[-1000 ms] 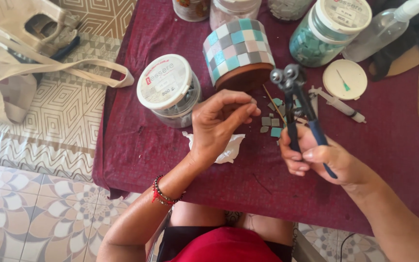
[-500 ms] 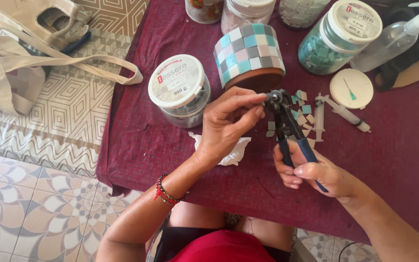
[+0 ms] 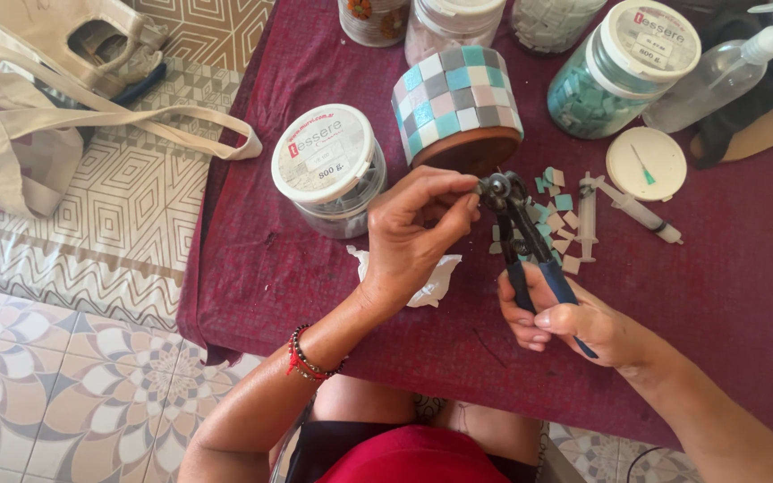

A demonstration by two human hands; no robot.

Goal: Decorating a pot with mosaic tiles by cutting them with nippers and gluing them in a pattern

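Observation:
My right hand (image 3: 574, 317) grips the blue handles of wheeled tile nippers (image 3: 516, 228), whose two cutting wheels point up and away from me. My left hand (image 3: 413, 233) pinches a small tile piece at the nipper wheels, fingertips touching the tool head. Just behind the nippers lie several small cut tiles (image 3: 555, 215) in teal, grey and beige on the maroon tablecloth (image 3: 315, 295). A round pot covered in mosaic tiles (image 3: 458, 103) lies on its side beyond my hands.
A white-lidded jar (image 3: 326, 165) stands left of the pot; a jar of teal tiles (image 3: 624, 72), more jars, a spray bottle (image 3: 717, 67), a loose lid (image 3: 646, 163), two syringes (image 3: 624, 210) and crumpled tissue (image 3: 431, 282) surround them. A cloth bag (image 3: 38, 107) lies on the patterned floor.
My hands came together: the left hand moved right to the nipper head, and the nippers shifted left and slightly down toward it.

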